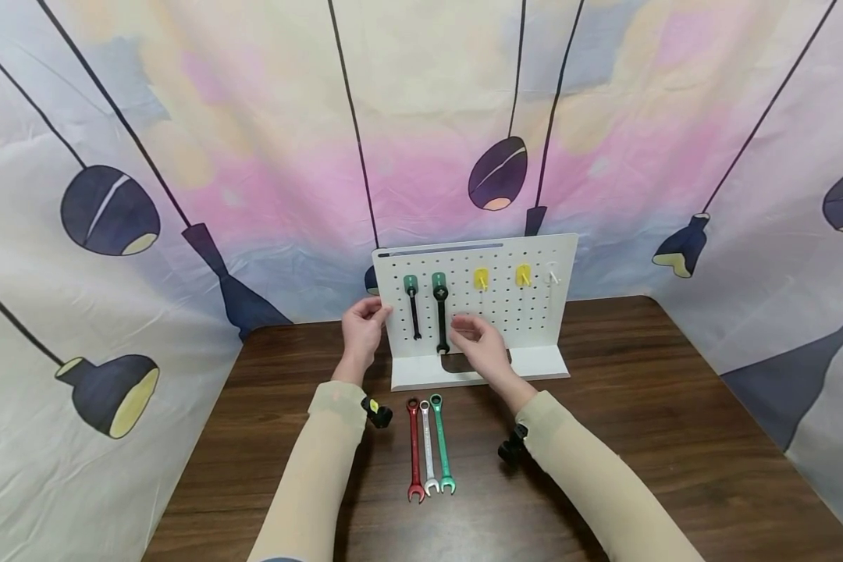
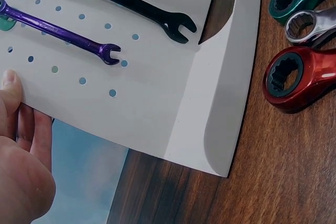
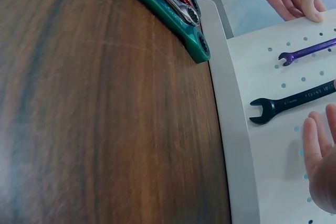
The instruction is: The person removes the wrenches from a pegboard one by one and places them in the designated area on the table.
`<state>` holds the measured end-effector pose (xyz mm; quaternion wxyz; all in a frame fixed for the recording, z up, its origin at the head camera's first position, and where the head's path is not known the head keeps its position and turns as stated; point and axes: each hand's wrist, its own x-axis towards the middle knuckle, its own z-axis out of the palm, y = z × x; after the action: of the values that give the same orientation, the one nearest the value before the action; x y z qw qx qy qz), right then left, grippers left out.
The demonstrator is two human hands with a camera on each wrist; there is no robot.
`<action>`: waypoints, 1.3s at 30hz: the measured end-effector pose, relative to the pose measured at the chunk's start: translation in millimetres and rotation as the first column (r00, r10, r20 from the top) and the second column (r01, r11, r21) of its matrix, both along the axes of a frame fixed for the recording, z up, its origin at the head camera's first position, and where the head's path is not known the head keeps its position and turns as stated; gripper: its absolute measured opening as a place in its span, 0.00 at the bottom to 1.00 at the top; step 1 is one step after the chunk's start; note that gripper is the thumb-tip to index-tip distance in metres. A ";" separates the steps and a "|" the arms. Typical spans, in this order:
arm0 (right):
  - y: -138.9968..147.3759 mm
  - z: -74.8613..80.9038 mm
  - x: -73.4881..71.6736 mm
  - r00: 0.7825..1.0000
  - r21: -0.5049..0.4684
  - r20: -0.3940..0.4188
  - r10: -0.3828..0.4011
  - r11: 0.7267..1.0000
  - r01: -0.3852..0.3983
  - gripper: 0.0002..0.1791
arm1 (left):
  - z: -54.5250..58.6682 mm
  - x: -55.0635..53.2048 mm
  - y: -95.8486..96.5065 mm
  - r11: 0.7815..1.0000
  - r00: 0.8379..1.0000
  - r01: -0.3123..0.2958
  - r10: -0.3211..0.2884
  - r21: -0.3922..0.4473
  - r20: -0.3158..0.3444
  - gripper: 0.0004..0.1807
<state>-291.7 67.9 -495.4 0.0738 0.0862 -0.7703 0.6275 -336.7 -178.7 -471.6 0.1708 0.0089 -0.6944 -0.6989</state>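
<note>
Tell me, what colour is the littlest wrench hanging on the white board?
Purple. The littlest wrench shows best in the left wrist view.

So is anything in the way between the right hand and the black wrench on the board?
Nothing visible is. The right hand hovers open in front of the white board, just beside the hanging black wrench, with only bare board between them. The left hand holds the board's far edge, clear of that gap.

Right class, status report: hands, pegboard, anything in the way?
Left hand grips pegboard edge. Right hand open near black wrench. Three wrenches lie on table, clear of board.
</note>
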 end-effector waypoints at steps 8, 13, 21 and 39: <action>-9.8 7.0 -4.5 0.999 -0.052 -0.023 -0.025 0.998 0.024 0.19 | -1.0 -0.6 0.0 1.000 1.000 -0.006 0.006 -0.007 0.009 0.08; -13.1 8.5 -8.1 0.998 -0.060 -0.047 -0.031 0.998 0.028 0.20 | -1.0 -0.5 0.4 1.000 1.000 -0.010 0.010 -0.012 0.010 0.09; -17.7 11.5 -10.6 0.998 -0.056 -0.043 -0.038 0.998 0.035 0.20 | -0.8 -0.6 0.6 1.000 1.000 -0.009 0.009 -0.008 0.000 0.08; -23.1 6.4 -13.6 0.997 -0.041 -0.035 -0.067 0.997 0.065 0.19 | 0.3 0.2 -0.2 1.000 1.000 0.001 -0.001 -0.004 0.009 0.08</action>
<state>-305.3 44.7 -489.0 0.1101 0.0706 -0.7587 0.6382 -336.5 -178.9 -471.3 0.1674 0.0116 -0.6966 -0.6976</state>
